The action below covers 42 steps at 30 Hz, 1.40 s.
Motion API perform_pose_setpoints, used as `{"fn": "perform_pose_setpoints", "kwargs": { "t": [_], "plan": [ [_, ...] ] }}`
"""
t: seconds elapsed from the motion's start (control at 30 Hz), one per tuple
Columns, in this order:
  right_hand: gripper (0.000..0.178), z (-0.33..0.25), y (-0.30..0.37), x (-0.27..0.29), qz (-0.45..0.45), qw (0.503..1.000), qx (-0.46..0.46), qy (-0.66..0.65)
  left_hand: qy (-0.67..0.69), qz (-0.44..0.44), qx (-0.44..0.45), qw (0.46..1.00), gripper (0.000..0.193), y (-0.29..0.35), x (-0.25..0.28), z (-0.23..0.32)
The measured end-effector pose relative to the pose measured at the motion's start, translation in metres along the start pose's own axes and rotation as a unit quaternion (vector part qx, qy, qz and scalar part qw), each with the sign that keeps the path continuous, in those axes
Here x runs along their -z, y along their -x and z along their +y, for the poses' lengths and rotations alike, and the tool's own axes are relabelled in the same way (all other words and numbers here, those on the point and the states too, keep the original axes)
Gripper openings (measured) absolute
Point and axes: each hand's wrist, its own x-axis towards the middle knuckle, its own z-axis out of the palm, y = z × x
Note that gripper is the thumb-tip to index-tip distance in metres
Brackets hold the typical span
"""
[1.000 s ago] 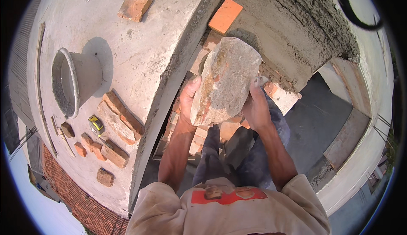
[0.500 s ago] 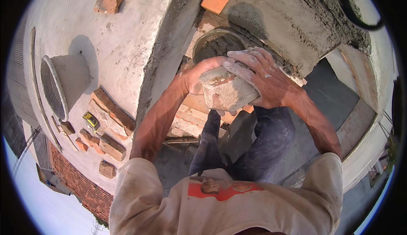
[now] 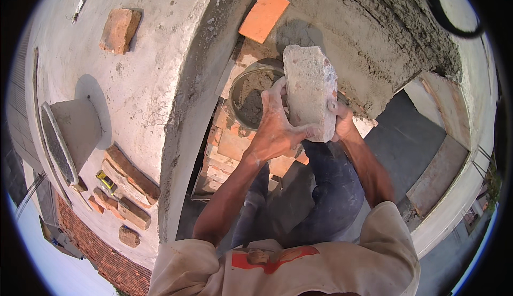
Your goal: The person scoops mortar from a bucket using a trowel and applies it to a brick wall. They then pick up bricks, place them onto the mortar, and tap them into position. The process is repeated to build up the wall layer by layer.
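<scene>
A pale grey, mortar-crusted brick (image 3: 310, 85) is held up in front of me, its long side pointing away. My left hand (image 3: 277, 119) is closed round its left side and near end, thumb across the near end. On the right edge, my right hand (image 3: 341, 118) grips it with fingers curled, some hidden behind the brick. Just left of the brick, partly covered by my left hand, stands a round bucket (image 3: 233, 102) holding wet grey mortar (image 3: 255, 97). An orange brick (image 3: 264, 16) lies beyond the bucket, beside the mortared surface (image 3: 358, 55).
A concrete ledge (image 3: 155, 55) runs along the left, with a reddish brick piece (image 3: 119, 31), a tipped bucket (image 3: 80, 127), several broken bricks (image 3: 131, 176) and a small yellow-and-black tape measure (image 3: 106, 180). Stacked bricks (image 3: 230, 143) lie below the mortar bucket. A dark grey floor (image 3: 406, 130) shows at right.
The brick has been turned from end-on to lengthwise and extends farther away. My hands have shifted from over its top to its sides, and the view has moved slightly.
</scene>
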Motion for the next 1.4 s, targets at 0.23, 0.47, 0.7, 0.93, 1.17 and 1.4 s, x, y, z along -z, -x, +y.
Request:
{"fn": "perform_pose_setpoints", "kwargs": {
  "t": [0.23,0.47,0.7,0.93,1.17,1.4],
  "plan": [
    [0.076,-0.045,-0.032,0.023,0.125,0.966,0.151,0.170,-0.071,0.046,-0.031,0.996,0.133,-0.066,-0.031,-0.005],
    [0.047,-0.088,-0.118,0.063,0.181,0.943,0.162,0.229,-0.208,0.081,-0.136,0.965,0.094,-0.169,-0.002,-0.047],
    [0.043,-0.082,-0.188,0.102,0.171,0.949,0.178,0.198,0.146,0.033,0.227,0.962,0.048,-0.193,0.020,-0.120],
    [0.051,-0.088,-0.203,0.109,0.193,0.923,0.124,0.309,0.267,0.046,0.267,0.925,0.043,-0.208,0.000,-0.126],
    [0.062,-0.104,-0.198,0.081,0.308,0.566,0.094,0.759,0.269,0.063,0.256,0.926,0.041,-0.214,0.007,-0.133],
    [0.075,-0.122,-0.209,0.121,0.177,0.281,0.237,0.913,0.115,0.076,0.260,0.956,0.040,-0.214,0.052,-0.116]
  ]
}}
